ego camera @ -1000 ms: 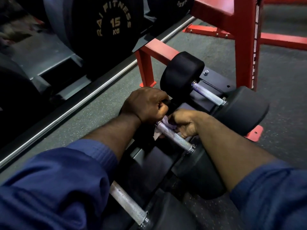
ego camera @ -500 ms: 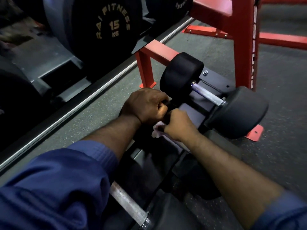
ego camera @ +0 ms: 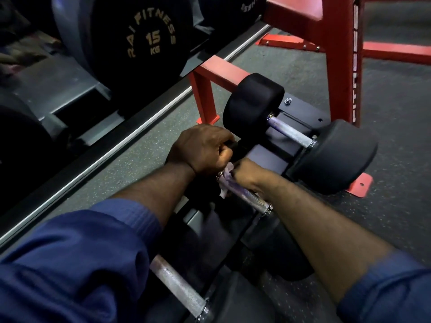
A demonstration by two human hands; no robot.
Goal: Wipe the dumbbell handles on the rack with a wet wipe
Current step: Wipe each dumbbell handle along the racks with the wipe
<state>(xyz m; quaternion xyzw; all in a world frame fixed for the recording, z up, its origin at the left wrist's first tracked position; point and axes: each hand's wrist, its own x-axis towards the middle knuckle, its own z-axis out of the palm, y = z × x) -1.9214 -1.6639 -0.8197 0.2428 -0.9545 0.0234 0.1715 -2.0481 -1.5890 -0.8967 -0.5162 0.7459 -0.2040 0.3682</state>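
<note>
Change: right forearm has swung out to the right since half a second ago, so the knurled right part of the middle bar, then hidden under the arm, shows again; the left hand has stayed where it was.
Sleeves: blue left sleeve [ego camera: 70,264] fills the near left corner, and the blue right sleeve [ego camera: 384,297] sits at the near right edge. Both are pushed up off the forearms.
Nearest dumbbell [ego camera: 177,285]: lies on the rack. Its bare silver handle runs out from under the left sleeve to a collar at the bottom edge.
Middle dumbbell [ego camera: 253,201]: lies on the rack between the other two. Its handle is aslant and its heads are dark and mostly covered by the arms.
Wet wipe [ego camera: 226,175]: pale and crumpled, wrapped on the left end of the middle handle. It is bunched between the two hands, with a tail hanging below the bar.
Right hand [ego camera: 249,172]: back up, fingers curled down round the handle over the wipe. The fingertips are hidden.
Left hand [ego camera: 203,148]: closed in a tight fist, fingers pressed together and curled over the dark left end of the middle dumbbell, thumb just beside the wipe.
Far dumbbell [ego camera: 253,106]: untouched, with two round black heads and its silver handle bare between them.
Rack [ego camera: 219,66]: red frame with a black tray under the dumbbells, standing on the speckled grey floor [ego camera: 144,155].
Weight plate [ego camera: 149,38]: black, marked 15 KG, well apart beyond a metal floor strip.
</note>
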